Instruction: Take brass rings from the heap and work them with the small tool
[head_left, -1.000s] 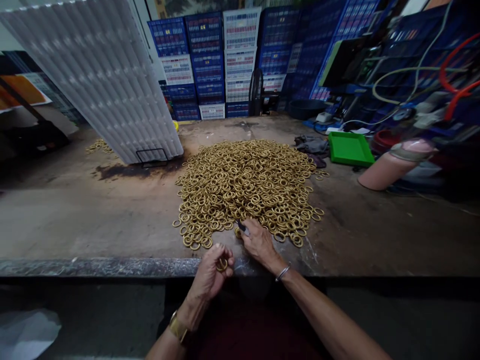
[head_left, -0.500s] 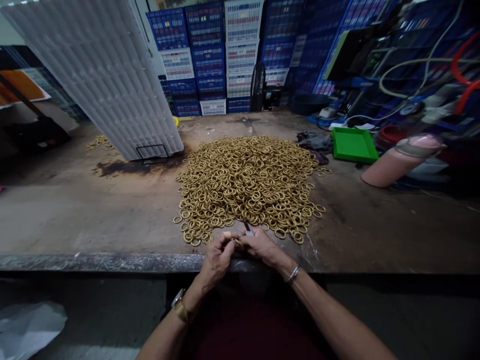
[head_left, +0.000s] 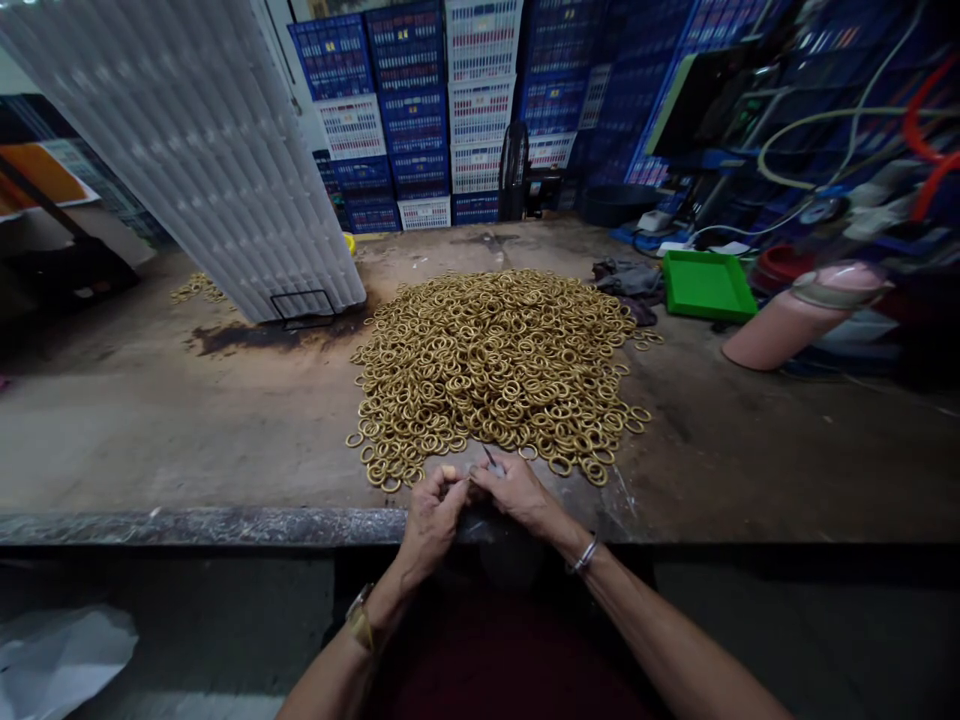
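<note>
A big heap of brass rings (head_left: 496, 365) lies on the worn workbench (head_left: 187, 440). Both hands meet at the heap's near edge, just over the bench's front rim. My left hand (head_left: 433, 513) is closed, its fingers pinched against the right hand; what it holds is hidden. My right hand (head_left: 516, 490) is closed on a small dark pointed tool (head_left: 489, 458) that sticks up toward the rings. A watch sits on the left wrist, a bangle on the right.
A white ribbed panel (head_left: 202, 150) leans at the back left, with a few stray rings beside it. Blue and white crates (head_left: 450, 110) are stacked behind. A green tray (head_left: 707, 286), a pink tube (head_left: 795, 315), rags and hoses crowd the right.
My left hand, which held rings near the bench edge, has moved up and right to meet the right hand. The right hand drew slightly back from the heap.
</note>
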